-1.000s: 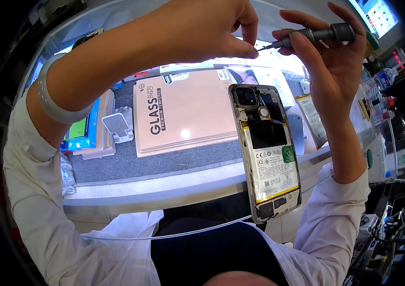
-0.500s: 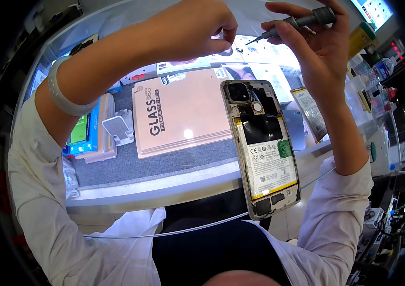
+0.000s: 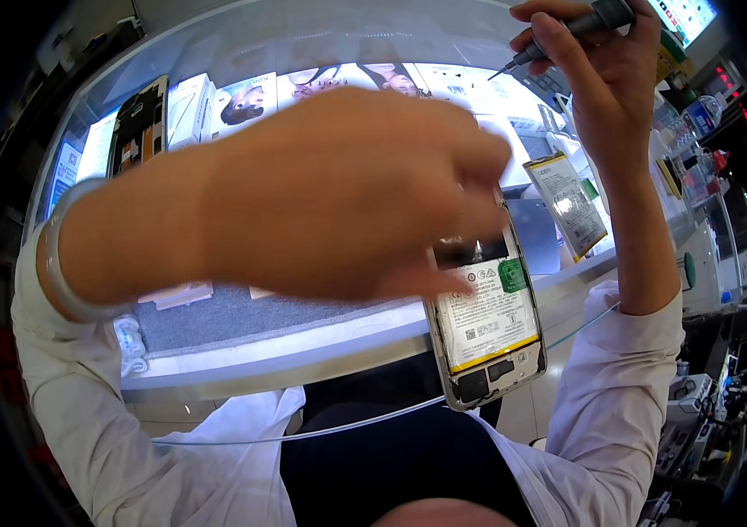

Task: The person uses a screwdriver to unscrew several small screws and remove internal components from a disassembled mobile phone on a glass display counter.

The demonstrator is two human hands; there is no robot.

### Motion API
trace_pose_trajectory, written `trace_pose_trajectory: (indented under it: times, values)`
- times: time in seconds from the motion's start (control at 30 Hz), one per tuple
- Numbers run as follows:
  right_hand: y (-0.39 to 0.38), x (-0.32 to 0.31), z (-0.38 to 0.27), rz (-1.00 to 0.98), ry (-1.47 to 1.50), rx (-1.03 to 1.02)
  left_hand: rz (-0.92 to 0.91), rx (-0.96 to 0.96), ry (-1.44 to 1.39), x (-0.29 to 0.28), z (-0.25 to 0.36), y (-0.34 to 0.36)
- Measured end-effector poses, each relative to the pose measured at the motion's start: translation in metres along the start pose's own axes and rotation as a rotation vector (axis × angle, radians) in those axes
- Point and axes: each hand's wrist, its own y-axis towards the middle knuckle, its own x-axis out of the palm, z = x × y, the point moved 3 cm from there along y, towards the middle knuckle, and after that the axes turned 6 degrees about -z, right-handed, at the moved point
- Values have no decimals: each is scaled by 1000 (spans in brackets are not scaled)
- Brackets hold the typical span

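Observation:
My left hand (image 3: 373, 202), blurred by motion, hovers over the upper part of an opened smartphone (image 3: 489, 307). The hand covers the phone's camera end, and I cannot make out whether its fingers hold anything. Below it shows the phone's white battery (image 3: 492, 316) with a yellow edge and a green sticker. The phone lies tilted at the counter's near edge, its lower end jutting out. Raised at the upper right, my right hand (image 3: 597, 79) grips a dark grey precision screwdriver (image 3: 558, 39), its thin tip pointing left and down, away from the phone.
Right of the phone lies a loose battery (image 3: 569, 202) with a yellow edge. A second opened phone (image 3: 140, 123) rests at the back left. Several product boxes (image 3: 246, 105) line the glass counter (image 3: 303, 367). Bottles (image 3: 703, 123) stand at the far right.
My left hand has come down and nearer, from beside the screwdriver tip to over the phone. My right hand with the screwdriver has shifted slightly right.

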Motion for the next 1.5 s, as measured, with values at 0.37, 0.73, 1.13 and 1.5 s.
trace_pose_trajectory:
  times: [0.37,0.73,1.13,1.5]
  values:
    - [-5,6,-1,-80,33,6,-166,-41,50,22,63,-21]
    - [-10,10,-10,-99,82,-7,-161,-151,114,11,60,-33]
    - [-12,9,-10,-125,135,20,-134,-287,185,14,42,-37]
    - [-18,24,-22,-296,340,1,-96,-289,65,3,83,-45]
